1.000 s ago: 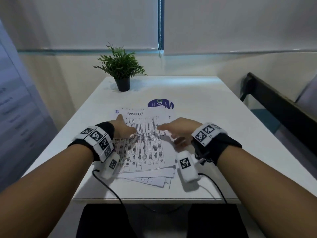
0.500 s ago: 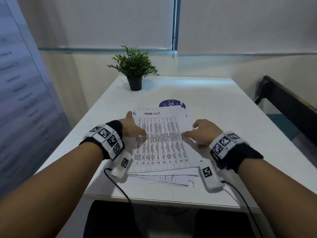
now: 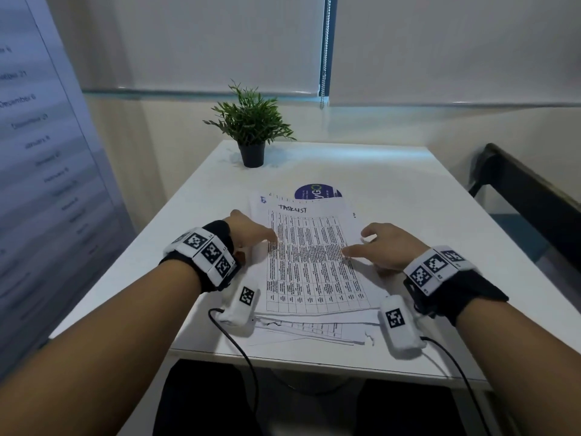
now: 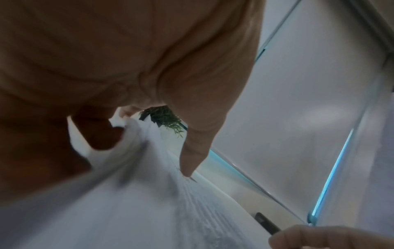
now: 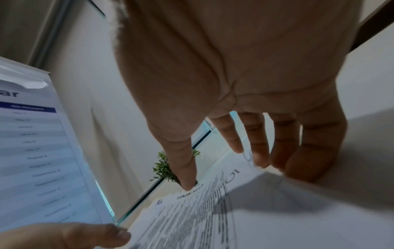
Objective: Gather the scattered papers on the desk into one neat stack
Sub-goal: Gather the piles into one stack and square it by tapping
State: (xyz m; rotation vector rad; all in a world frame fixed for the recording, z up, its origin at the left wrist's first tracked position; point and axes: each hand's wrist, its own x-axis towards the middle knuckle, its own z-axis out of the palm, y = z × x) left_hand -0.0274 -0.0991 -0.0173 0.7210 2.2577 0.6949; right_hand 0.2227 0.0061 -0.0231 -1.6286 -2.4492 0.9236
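both hands have slid apart since a second ago, from the middle of the top sheet out to its left and right edges.

papers (image 3: 314, 272) lie in a loose pile at the near middle of the desk (image 3: 408, 190), the top sheet a printed table headed in handwriting; lower sheets stick out unevenly at the near edge and the far left corner. left hand (image 3: 248, 232) is at the pile's left edge, thumb tip down on the top sheet; in the left wrist view its fingers (image 4: 100, 133) curl at the ruffled paper edge, grasping the sheets there. right hand (image 3: 388, 247) is at the right edge, fingers straight and spread, tips on the paper, not gripping; the right wrist view shows the thumb (image 5: 183, 168) touching the top sheet.

a purple round sticker (image 3: 317, 192) peeks out just beyond the pile. a small potted plant (image 3: 251, 133) stands at the far left of the desk. a printed banner (image 3: 41, 158) hangs at left, and a dark bench (image 3: 531, 199) is at right.
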